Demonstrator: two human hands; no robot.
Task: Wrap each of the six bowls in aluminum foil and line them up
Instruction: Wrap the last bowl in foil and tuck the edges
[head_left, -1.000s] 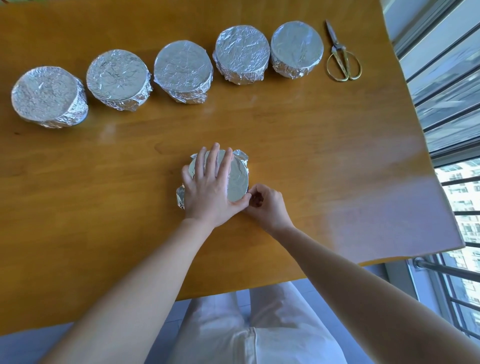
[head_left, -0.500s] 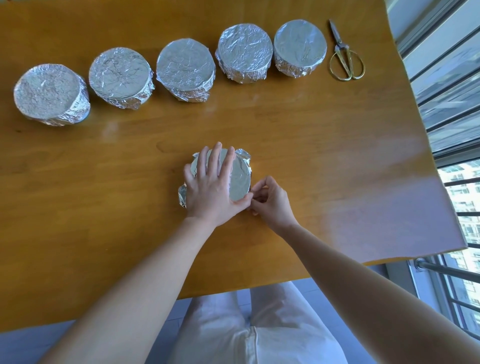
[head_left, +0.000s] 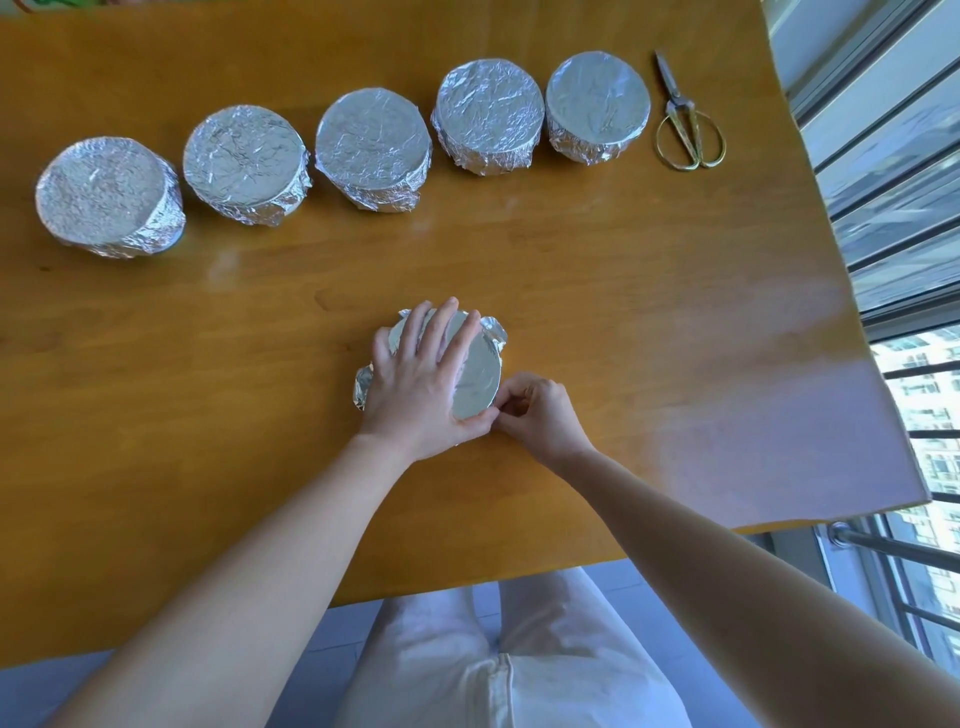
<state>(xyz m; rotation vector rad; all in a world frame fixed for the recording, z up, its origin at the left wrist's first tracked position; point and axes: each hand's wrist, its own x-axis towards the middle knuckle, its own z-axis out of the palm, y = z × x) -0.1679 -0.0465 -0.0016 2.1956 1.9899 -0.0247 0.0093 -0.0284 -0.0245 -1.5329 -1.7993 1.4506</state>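
Several foil-wrapped bowls stand in a row across the far side of the wooden table (head_left: 649, 312), from the leftmost wrapped bowl (head_left: 106, 197) to the rightmost wrapped bowl (head_left: 597, 106). Nearer me, mid-table, is one more bowl under foil (head_left: 478, 371), with loose foil corners sticking out at its left and far right. My left hand (head_left: 423, 379) lies flat on its top, fingers spread. My right hand (head_left: 537, 410) is at the bowl's near right edge, fingers curled and pinching the foil there.
Gold-handled scissors (head_left: 685, 119) lie at the right end of the row. The table's right edge runs beside a window with railings (head_left: 893, 208). My lap in white trousers is below the near edge.
My right hand's fingers have worked along the foil at the bowl's near right edge. My left hand stays flat on top. The view has shifted slightly.
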